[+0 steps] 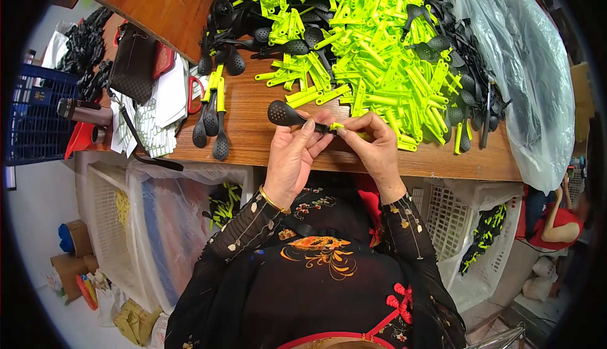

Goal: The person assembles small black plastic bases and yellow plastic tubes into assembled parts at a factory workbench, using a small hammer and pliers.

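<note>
Wooden planking forms the long brown workbench (253, 131), on which a broad heap of bright yellow-green plastic handle pieces (360, 39) is piled, with loose black perforated plastic spoon heads (468, 71) scattered along its right and left edges. A clear crumpled plastic bag (525, 77) is draped over the bench's right end. Four finished spoons with black heads and yellow-green handles (212, 118) are laid side by side near the front left edge.

Just above the bench's front edge, a small black slotted plastic spoon (284, 114) is held between both hands. Its neck is pinched by the left hand (294, 153), fingers pressed together around it, while a yellow-green handle piece (344, 128) at its end is gripped by the closed fingertips of the right hand (373, 143).

The spoon is judged light, stiff and somewhat smooth; it is best taken at the narrow neck, where the hold is surest.
</note>
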Demonstrator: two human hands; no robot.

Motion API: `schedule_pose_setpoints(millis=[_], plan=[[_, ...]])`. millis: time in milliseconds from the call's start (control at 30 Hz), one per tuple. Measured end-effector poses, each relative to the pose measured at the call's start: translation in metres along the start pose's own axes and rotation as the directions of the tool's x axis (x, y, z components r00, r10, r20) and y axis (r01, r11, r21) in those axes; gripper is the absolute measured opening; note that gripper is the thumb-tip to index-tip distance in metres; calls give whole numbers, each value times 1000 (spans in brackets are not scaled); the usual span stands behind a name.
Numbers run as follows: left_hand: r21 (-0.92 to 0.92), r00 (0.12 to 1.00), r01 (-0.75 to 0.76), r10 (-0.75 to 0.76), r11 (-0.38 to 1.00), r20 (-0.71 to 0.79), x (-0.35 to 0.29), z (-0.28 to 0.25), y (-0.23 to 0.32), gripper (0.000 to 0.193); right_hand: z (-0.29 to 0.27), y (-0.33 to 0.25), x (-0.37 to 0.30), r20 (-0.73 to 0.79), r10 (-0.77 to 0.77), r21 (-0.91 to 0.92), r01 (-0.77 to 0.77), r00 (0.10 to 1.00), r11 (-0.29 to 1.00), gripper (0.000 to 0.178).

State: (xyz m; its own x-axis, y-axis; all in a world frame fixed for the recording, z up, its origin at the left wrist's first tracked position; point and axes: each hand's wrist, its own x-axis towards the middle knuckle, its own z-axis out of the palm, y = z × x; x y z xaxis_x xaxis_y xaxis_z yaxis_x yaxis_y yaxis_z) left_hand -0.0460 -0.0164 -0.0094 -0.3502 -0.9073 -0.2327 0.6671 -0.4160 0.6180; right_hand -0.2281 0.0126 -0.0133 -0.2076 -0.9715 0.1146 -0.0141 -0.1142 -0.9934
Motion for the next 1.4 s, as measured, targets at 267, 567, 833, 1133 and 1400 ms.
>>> schedule_pose_setpoints(millis=[267, 567, 833, 1133, 1400], plan=[[49, 997, -71, 71, 996, 1, -5, 5, -4, 14, -5, -23, 0, 108, -241, -399, 264, 964, 878, 21], [27, 996, -90, 90, 996, 5, -8, 10, -3, 15, 3, -24, -2, 149, -297, -413, 332, 943, 848, 23], [-4, 996, -82, 82, 997, 34, -5, 9, -1, 14, -2, -20, -2, 129, -332, -401, 355, 934, 844, 23], [2, 998, -59, 59, 998, 12, -10, 17, 1, 13, 0, -28, 1, 191, -378, -376, 423, 906, 824, 23], [39, 999, -47, 46, 998, 20, -9, 13, 5, 13, -4, -24, -2, 158, -342, -338, 376, 926, 863, 21]])
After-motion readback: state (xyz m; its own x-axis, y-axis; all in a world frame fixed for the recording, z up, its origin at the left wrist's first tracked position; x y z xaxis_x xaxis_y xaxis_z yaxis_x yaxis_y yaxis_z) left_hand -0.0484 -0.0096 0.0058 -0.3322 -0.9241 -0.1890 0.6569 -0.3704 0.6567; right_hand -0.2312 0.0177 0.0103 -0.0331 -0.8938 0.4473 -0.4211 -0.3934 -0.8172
